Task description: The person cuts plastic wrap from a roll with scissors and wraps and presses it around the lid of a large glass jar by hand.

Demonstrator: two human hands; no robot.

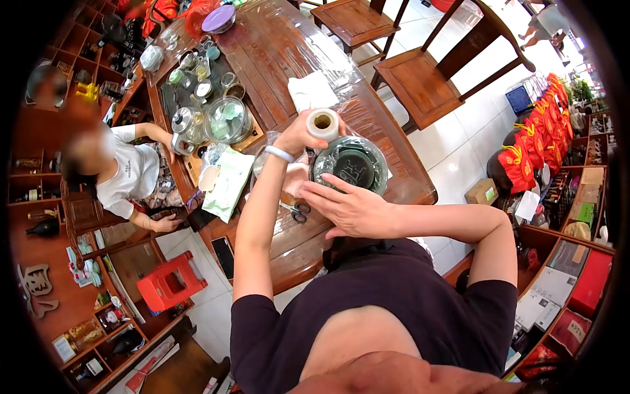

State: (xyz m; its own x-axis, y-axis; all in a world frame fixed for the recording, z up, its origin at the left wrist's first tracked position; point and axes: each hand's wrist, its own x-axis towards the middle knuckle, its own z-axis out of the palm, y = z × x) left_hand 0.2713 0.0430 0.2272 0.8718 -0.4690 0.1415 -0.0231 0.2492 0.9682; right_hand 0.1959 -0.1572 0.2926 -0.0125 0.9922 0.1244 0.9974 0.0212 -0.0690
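My left hand (297, 136), with a pale bangle at its wrist, is closed around a roll of clear stretch film (322, 123) whose cardboard core faces me. Beside the roll lies a round, dark green object (353, 167) with a carved design in its middle; glossy clear film seems to cover it. At its near edge, my right hand (354, 209) is held flat with fingers stretched out, holding nothing. Whether its fingertips touch the object I cannot tell. Black-handled scissors (300, 211) lie on the table close to my right fingertips.
Glass tea ware (228, 119) crowds the wooden table (275, 39). A green-white packet (228, 182), a phone (223, 256) and white tissue (312, 91) lie on it. Another person (128, 164) sits at the left. Chairs (420, 82), a red stool (172, 281) and red bags (525, 154) stand around.
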